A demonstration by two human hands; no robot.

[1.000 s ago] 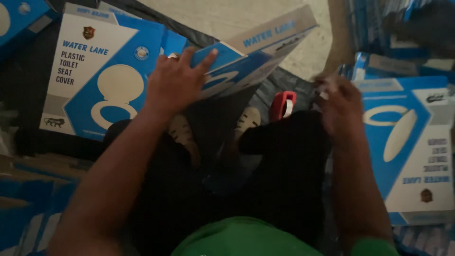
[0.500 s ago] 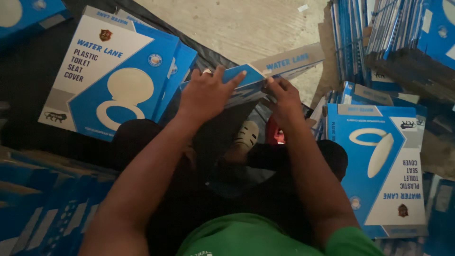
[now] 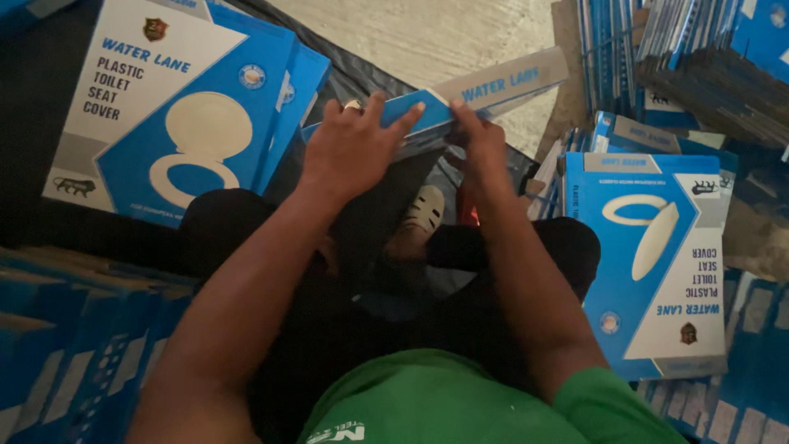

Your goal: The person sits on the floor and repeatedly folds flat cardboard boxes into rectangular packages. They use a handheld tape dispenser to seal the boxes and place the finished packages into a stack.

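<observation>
A flat blue and white cardboard box (image 3: 493, 90) is held edge-on in front of me, above my lap. My left hand (image 3: 349, 144) lies over its near-left end with the fingers spread across the top. My right hand (image 3: 477, 140) grips the box's near edge just to the right, fingers curled on it. Both hands touch the same box. A foot in a white perforated shoe (image 3: 423, 210) shows below the box between my arms.
An assembled blue and white box (image 3: 177, 107) with a toilet-seat picture lies at the left. Another like it (image 3: 657, 263) lies at the right. Stacks of flattened boxes (image 3: 699, 57) stand at the upper right, and more at the lower left (image 3: 74, 337). Bare concrete floor (image 3: 427, 37) is ahead.
My right hand came in from the right and took hold of the box beside my left hand. The box has been brought down and closer to me.
</observation>
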